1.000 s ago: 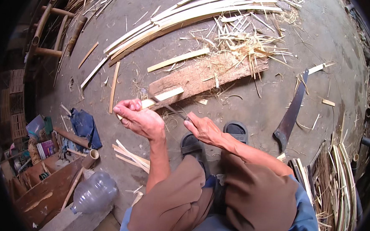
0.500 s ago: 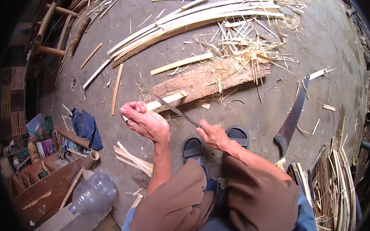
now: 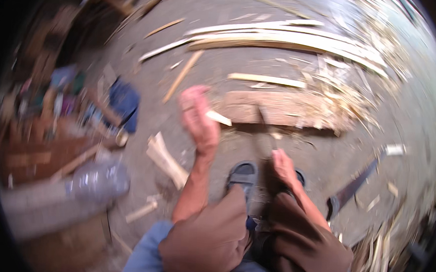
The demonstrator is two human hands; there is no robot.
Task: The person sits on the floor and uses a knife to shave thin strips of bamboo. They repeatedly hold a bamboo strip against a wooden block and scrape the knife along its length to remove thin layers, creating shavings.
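Observation:
My left hand (image 3: 201,120) is raised left of the plank, its fingers closed and smeared by motion. A short pale bamboo strip (image 3: 220,118) sticks out from its right side; the rest is hidden behind the hand. My right hand (image 3: 283,165) is closed round the handle of a knife (image 3: 264,121). The blade points away from me, its tip over the rough wooden plank (image 3: 264,101), apart from the strip. The handle is mostly covered by my fingers.
Long split bamboo strips (image 3: 262,40) lie beyond the plank, with shavings (image 3: 343,96) at its right end. A handsaw (image 3: 356,185) rests on the floor at right. At left are a plastic bottle (image 3: 100,179), blue cloth (image 3: 123,104) and bamboo offcuts (image 3: 165,158).
The view has turned, shifting the scene. My left hand has lifted and turned with the strip, away from the blade. The strip no longer rests across the plank. The knife now points more directly away.

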